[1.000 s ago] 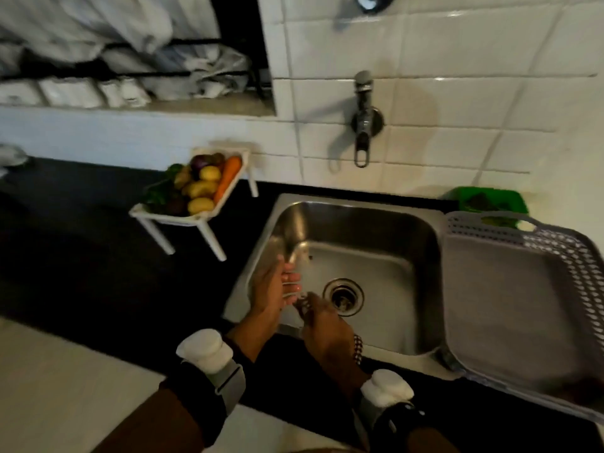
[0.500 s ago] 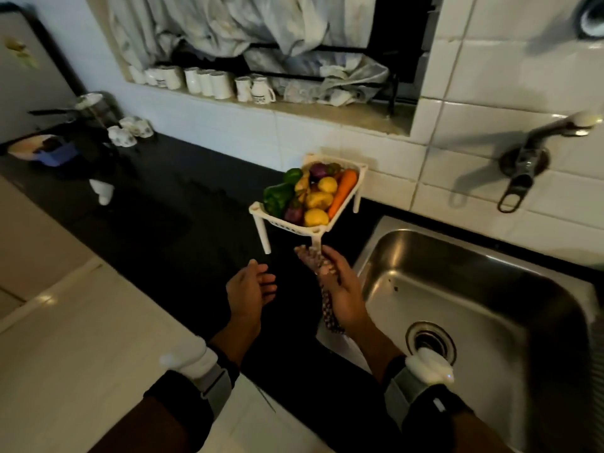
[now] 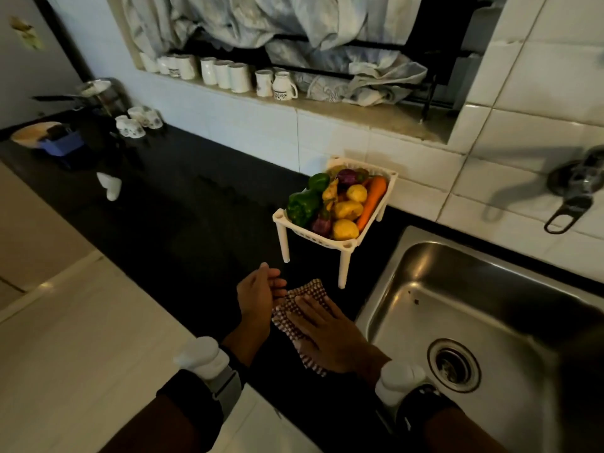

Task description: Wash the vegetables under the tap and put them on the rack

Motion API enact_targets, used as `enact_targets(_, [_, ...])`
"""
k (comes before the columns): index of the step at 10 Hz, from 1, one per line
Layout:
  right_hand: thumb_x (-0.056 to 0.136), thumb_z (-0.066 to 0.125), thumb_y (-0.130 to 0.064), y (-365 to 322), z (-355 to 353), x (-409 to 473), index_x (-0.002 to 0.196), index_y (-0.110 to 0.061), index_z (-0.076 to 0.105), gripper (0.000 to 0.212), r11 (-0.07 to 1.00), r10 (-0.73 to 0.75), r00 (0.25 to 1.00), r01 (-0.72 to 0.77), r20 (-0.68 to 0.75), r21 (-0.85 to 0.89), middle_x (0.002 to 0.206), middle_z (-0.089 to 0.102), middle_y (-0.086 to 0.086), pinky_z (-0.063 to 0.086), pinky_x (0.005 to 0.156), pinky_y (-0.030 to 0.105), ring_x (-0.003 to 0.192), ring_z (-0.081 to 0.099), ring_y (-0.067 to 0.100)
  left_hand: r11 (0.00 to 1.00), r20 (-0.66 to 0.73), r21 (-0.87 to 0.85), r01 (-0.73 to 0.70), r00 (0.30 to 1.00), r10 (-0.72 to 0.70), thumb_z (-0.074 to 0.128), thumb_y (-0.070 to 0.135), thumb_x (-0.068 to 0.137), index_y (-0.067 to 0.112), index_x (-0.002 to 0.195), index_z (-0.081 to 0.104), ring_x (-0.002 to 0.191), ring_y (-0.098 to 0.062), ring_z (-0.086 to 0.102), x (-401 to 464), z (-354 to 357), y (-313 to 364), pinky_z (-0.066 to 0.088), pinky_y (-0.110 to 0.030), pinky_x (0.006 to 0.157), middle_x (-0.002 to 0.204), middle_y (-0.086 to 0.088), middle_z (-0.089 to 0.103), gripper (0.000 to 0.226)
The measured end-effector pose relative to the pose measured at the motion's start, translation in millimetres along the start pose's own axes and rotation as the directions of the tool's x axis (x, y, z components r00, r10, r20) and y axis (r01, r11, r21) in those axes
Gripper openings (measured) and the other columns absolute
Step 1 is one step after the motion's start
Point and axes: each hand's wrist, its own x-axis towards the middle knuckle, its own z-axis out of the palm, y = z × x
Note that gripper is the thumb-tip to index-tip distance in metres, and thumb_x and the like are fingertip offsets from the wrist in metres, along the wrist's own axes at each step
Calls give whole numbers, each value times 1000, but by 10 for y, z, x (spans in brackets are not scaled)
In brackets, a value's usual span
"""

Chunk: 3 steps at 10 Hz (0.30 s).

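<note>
My right hand lies flat on a checked cloth on the dark bench; my left hand hangs relaxed, empty. At one o'clock, a white basket holds one carrot among the vegetables; the sink sits at three.

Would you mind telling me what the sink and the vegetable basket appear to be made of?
The sink looks like brushed stainless steel: grey, with soft metallic glare on its walls. The vegetable basket seems to be moulded white plastic: matte, slotted sides, peg legs.
</note>
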Motion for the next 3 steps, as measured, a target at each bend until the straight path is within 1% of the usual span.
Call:
enact_targets(1, [95, 4, -57, 143, -179, 212, 147, -31, 21, 61, 981, -173, 976, 182, 132, -63, 157, 25, -1, 4, 115, 49, 145, 16, 21, 998, 96, 40, -54, 994, 50, 46, 31, 99, 7, 86, 66, 51, -12, 62, -32, 66, 0, 52, -21, 49, 69, -8, 66, 34])
enact_targets(2, [92, 2, -59, 117, -200, 199, 147, -32, 20, 64, 980, -192, 979, 195, 73, -28, 158, 21, -2, -3, 117, 48, 146, 6, 19, 990, 178, 78, -121, 978, 105, 47, 28, 99, 4, 87, 66, 52, -13, 62, -80, 143, -22, 50, -16, 45, 67, -7, 65, 33])
enact_targets(3, [90, 11, -65, 173, -193, -175, 145, -32, 33, 68, 974, 80, 995, -66, -53, 219, 156, 25, -5, 3, 119, 39, 146, 9, 13, 967, 260, 151, -204, 952, 161, 52, 25, 97, 4, 87, 68, 57, -14, 60, -148, 275, -48, 50, -18, 51, 69, -9, 66, 29])
